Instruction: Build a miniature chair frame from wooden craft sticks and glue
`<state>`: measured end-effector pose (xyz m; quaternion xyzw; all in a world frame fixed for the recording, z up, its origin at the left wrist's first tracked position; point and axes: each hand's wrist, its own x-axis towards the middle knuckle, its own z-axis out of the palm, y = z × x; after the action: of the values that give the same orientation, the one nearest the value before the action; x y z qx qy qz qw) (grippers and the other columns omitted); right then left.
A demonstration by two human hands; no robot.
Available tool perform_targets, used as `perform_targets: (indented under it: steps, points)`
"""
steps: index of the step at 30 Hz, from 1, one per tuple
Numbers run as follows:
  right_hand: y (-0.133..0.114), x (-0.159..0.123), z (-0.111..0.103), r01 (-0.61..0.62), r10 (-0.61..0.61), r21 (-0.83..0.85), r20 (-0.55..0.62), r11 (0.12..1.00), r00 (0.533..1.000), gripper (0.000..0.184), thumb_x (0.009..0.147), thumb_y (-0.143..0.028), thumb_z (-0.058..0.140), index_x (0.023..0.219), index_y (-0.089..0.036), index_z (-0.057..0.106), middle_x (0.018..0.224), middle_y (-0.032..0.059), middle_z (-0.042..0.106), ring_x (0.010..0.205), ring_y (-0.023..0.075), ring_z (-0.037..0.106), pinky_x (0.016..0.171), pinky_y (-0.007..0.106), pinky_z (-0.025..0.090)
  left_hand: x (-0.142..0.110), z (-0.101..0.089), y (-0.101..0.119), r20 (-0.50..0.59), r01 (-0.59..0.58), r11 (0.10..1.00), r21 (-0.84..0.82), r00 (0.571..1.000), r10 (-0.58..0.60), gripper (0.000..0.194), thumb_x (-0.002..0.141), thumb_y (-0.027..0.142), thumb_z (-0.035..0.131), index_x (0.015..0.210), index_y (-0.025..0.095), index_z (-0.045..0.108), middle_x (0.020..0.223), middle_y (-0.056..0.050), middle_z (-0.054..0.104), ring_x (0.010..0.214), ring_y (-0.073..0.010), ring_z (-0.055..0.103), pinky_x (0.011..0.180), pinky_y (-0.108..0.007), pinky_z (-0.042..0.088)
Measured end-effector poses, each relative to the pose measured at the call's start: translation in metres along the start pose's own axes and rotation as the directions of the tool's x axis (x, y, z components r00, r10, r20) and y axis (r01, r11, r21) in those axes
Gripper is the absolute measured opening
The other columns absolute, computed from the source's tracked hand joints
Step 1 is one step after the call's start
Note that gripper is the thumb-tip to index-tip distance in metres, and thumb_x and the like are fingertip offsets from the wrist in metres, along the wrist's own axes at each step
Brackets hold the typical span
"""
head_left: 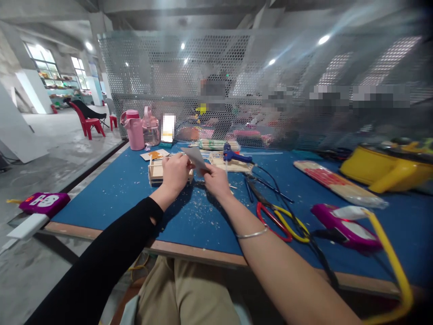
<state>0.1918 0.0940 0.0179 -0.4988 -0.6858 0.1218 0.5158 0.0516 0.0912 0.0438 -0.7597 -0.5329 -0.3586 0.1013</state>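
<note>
My right hand [216,180] pinches a thin grey sheet [196,158] between thumb and fingers, holding it tilted above the table. Close by on the left, my left hand [177,169] is closed with its fingers curled, touching or almost touching the sheet. What it grips is hidden behind the fingers. Beside and partly behind the left hand stands a small frame of wooden sticks [156,171] with a light wooden panel. A blue glue gun [238,155] rests beyond the right hand, over a piece made of light wooden sticks [237,166].
Pliers with red and yellow handles [291,237] lie on the blue table [118,203], near a purple power strip [348,225] with a yellow cable. A bagged stick pack [338,183] and yellow container [372,167] stand right. Pink flask [135,131] and phone [168,128] are at the back.
</note>
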Motion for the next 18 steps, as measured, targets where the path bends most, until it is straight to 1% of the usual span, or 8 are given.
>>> perform_targets:
  steps: [2,4,6,10,15,18]
  points:
    - [-0.0020,-0.0008,0.0000,0.008,-0.009,-0.009,-0.019,1.000,1.000,0.044,0.071,-0.013,0.042,0.105,-0.018,0.069,0.098,0.0013,0.072,0.090,0.0198,0.065,0.083,0.034,0.048,-0.0002,0.0001,-0.0002,-0.003,-0.004,1.000,0.005,1.000,0.004,0.014,0.085,0.031,0.057,0.082,0.018,0.062,0.088,-0.006,0.066,0.089,-0.0216,0.059,0.075,-0.034,0.031]
    - [-0.0048,-0.0013,0.0002,0.045,-0.046,-0.012,-0.043,0.999,0.998,0.044,0.072,-0.012,0.041,0.106,-0.020,0.069,0.101,0.0007,0.071,0.093,0.0193,0.064,0.084,0.033,0.047,-0.0003,0.0003,-0.0004,-0.004,-0.009,1.000,0.012,1.000,0.009,0.014,0.086,0.030,0.056,0.083,0.018,0.063,0.089,-0.006,0.066,0.089,-0.0216,0.059,0.074,-0.034,0.032]
    - [-0.0066,-0.0020,-0.0002,0.061,-0.062,-0.018,-0.044,0.998,0.997,0.044,0.072,-0.012,0.041,0.105,-0.020,0.069,0.101,0.0003,0.071,0.093,0.0192,0.064,0.084,0.032,0.047,0.0000,0.0004,-0.0006,-0.002,-0.012,1.000,0.019,1.000,0.012,0.015,0.086,0.031,0.055,0.084,0.018,0.063,0.089,-0.006,0.066,0.089,-0.0217,0.059,0.074,-0.034,0.032]
    - [-0.0057,-0.0030,-0.0019,0.012,-0.013,-0.041,-0.012,0.999,1.000,0.044,0.071,-0.013,0.041,0.105,-0.019,0.070,0.096,0.0008,0.072,0.089,0.0203,0.064,0.083,0.033,0.047,0.0007,0.0004,-0.0006,0.008,-0.013,1.000,0.022,1.000,0.013,0.018,0.087,0.031,0.052,0.083,0.018,0.063,0.091,-0.006,0.066,0.089,-0.0220,0.058,0.074,-0.034,0.032]
    - [-0.0047,-0.0001,-0.0006,0.080,-0.081,-0.033,-0.034,0.996,0.996,0.047,0.070,-0.012,0.038,0.105,-0.020,0.069,0.098,0.0004,0.072,0.089,0.0190,0.063,0.083,0.032,0.047,0.0009,0.0007,-0.0006,0.015,-0.009,1.000,0.007,1.000,0.008,0.018,0.088,0.032,0.052,0.086,0.018,0.063,0.093,-0.007,0.066,0.090,-0.0220,0.058,0.076,-0.035,0.032]
    - [-0.0035,0.0001,0.0000,0.041,-0.041,-0.050,-0.005,0.998,0.999,0.047,0.069,-0.012,0.040,0.104,-0.020,0.070,0.096,0.0002,0.072,0.087,0.0192,0.064,0.081,0.032,0.047,0.0007,0.0006,-0.0004,0.011,-0.009,1.000,0.007,1.000,0.009,0.018,0.088,0.031,0.052,0.085,0.018,0.063,0.092,-0.007,0.066,0.091,-0.0221,0.058,0.076,-0.035,0.031]
